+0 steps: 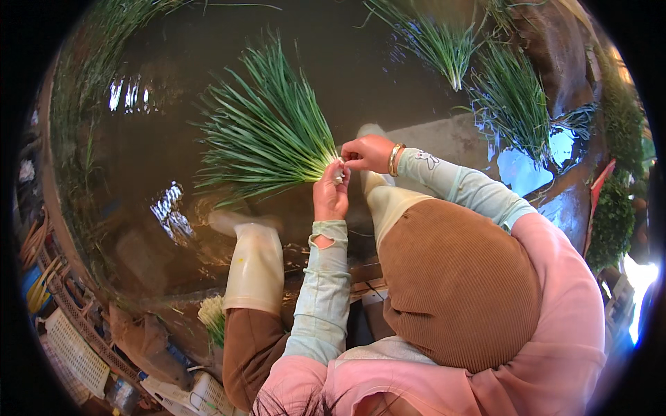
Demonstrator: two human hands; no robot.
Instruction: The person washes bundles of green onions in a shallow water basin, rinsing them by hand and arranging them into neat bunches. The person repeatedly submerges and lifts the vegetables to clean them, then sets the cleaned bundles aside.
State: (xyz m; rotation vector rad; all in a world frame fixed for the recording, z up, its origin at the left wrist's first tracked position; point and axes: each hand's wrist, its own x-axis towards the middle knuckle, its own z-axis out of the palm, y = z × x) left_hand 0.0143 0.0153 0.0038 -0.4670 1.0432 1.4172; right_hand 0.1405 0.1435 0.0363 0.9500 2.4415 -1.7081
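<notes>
My left hand grips a bunch of garlic chives by its pale stem ends. The long green leaves fan out up and to the left over brown water. My right hand, with gold-coloured bangles at the wrist, has its fingers curled against the white ends of the bunch, beside the left thumb. Whether a single stem is pinched between those fingertips is hidden.
Loose leafy bundles lie at the upper right, partly in the water, by a concrete slab. Pale boots stand in the water. A smaller bunch sits beside the left leg. Plastic baskets stand at lower left.
</notes>
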